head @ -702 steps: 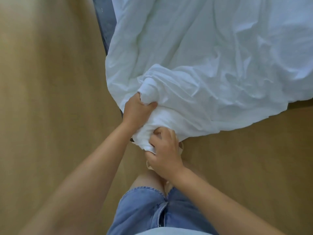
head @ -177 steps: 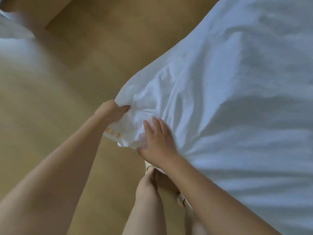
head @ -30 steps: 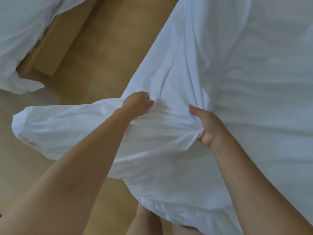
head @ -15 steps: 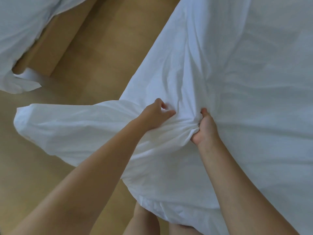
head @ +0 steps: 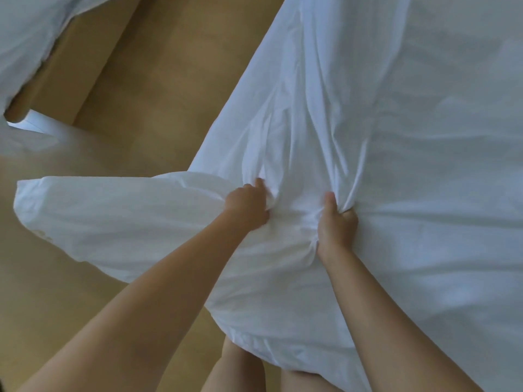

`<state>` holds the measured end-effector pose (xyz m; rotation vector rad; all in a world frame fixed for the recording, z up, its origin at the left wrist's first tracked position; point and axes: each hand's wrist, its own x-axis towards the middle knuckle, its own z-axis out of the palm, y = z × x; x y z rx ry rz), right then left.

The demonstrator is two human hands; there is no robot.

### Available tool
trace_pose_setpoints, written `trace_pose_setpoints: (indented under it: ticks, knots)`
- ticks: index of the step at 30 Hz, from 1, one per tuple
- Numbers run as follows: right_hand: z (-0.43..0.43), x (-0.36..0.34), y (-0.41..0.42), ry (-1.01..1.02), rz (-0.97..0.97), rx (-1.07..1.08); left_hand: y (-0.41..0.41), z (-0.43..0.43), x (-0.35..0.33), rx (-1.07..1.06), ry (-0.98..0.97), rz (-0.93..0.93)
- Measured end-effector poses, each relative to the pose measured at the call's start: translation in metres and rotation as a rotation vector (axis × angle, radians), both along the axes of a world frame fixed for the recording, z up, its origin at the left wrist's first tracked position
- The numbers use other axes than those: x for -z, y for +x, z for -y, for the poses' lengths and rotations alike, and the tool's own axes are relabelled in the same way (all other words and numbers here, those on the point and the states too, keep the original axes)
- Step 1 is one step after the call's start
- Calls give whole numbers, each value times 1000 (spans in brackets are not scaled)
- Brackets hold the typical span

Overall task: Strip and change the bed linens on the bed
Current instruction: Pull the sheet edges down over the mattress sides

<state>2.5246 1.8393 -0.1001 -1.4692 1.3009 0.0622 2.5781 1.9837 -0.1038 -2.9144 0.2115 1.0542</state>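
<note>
Left hand (head: 246, 205) moved nearer right hand (head: 335, 222) — sheet (head: 382, 154) bunched between.

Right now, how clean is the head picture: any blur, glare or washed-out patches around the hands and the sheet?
Head view: soft overall; the left hand and right hand read clearly, with folds in the sheet visible between them; its upper right goes pale and flat; the bedding at far left is smeared.
</note>
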Motion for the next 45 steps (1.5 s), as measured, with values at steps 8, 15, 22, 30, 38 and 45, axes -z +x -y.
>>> trace_pose_setpoints:
  ticks: [8,15,22,30,38,45]
  knots:
    - [-41,-20,12,146,190,-74,15,-47,-46,-111,-215,73]
    - [-130,-68,80,-57,300,-352,84,-195,-155,-647,-915,-114]
    - [-205,9,96,-212,-245,-692,120,-260,42,-707,-395,-30]
    - [-245,51,79,-311,-163,-500,96,-298,86,-632,-725,-198]
    - [-278,29,93,-304,-8,-447,93,-311,40,-677,-958,-203]
    - [-268,40,61,-330,-144,-514,107,-323,72,-873,-659,-213]
